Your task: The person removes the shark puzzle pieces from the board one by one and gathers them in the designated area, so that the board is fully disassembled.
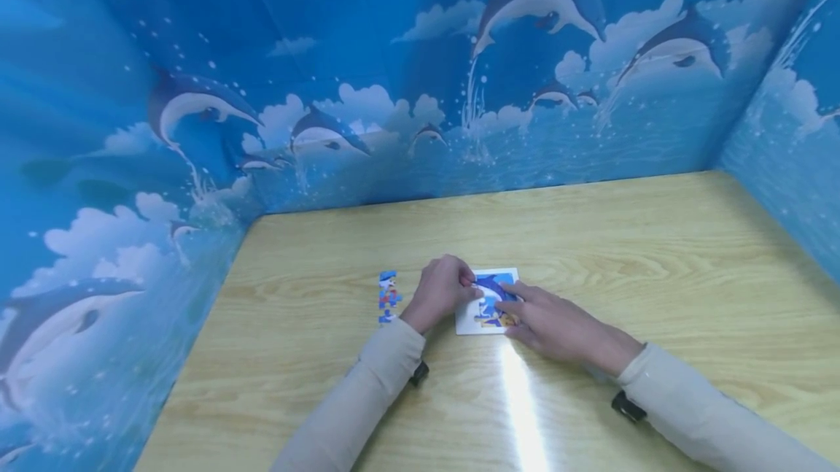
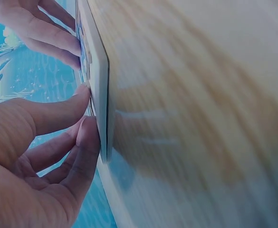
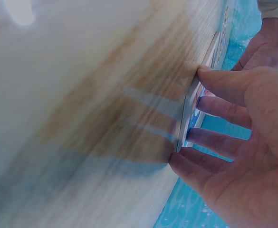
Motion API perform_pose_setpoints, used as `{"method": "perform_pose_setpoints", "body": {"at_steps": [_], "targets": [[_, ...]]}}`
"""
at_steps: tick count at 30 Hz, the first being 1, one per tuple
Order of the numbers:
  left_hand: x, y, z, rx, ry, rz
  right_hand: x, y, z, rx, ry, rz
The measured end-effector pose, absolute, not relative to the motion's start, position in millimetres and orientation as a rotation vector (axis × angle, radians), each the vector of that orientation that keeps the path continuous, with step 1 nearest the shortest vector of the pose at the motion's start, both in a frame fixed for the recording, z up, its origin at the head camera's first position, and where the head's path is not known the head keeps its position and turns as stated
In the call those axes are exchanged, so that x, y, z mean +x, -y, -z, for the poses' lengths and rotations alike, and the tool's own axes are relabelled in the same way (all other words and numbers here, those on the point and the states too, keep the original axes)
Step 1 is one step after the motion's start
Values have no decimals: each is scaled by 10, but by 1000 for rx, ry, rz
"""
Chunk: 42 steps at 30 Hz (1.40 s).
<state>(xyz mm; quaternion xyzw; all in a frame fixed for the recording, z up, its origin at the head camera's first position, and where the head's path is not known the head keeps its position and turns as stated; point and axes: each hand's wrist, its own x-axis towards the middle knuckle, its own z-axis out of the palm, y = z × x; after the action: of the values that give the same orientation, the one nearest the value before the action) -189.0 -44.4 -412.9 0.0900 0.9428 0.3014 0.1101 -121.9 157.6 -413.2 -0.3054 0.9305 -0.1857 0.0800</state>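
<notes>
"Jigsaw board, flat on the bench: how does it look?"

"White-bordered, its picture blue and white with some orange-yellow, and a bare white part towards the left."

"And the hands?"

"Right hand touches it with extended fingers. Left hand has fingertips at it; whether they pinch a piece, one cannot tell. Loose pieces, red, blue and white, lie left."

Puzzle pieces lie (on the table) left of the board.
</notes>
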Motion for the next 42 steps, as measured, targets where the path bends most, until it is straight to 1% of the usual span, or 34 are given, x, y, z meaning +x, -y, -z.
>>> {"method": "perform_pose_setpoints", "body": {"at_steps": [6, 22, 31, 42], "targets": [[-1877, 432, 4135, 260, -2782, -901, -1220, -1590, 4143, -907, -2777, 550], [-1841, 527, 4120, 364, -2814, -1074, -1218, -1610, 4144, -951, -2786, 563], [-1825, 763, 4081, 360, -2854, -1107, -1222, -1612, 4149, -976, -2786, 564], [-1888, 1129, 4041, 200, -2866, -1108, -1219, -1616, 4174, -986, -2796, 566]]}}
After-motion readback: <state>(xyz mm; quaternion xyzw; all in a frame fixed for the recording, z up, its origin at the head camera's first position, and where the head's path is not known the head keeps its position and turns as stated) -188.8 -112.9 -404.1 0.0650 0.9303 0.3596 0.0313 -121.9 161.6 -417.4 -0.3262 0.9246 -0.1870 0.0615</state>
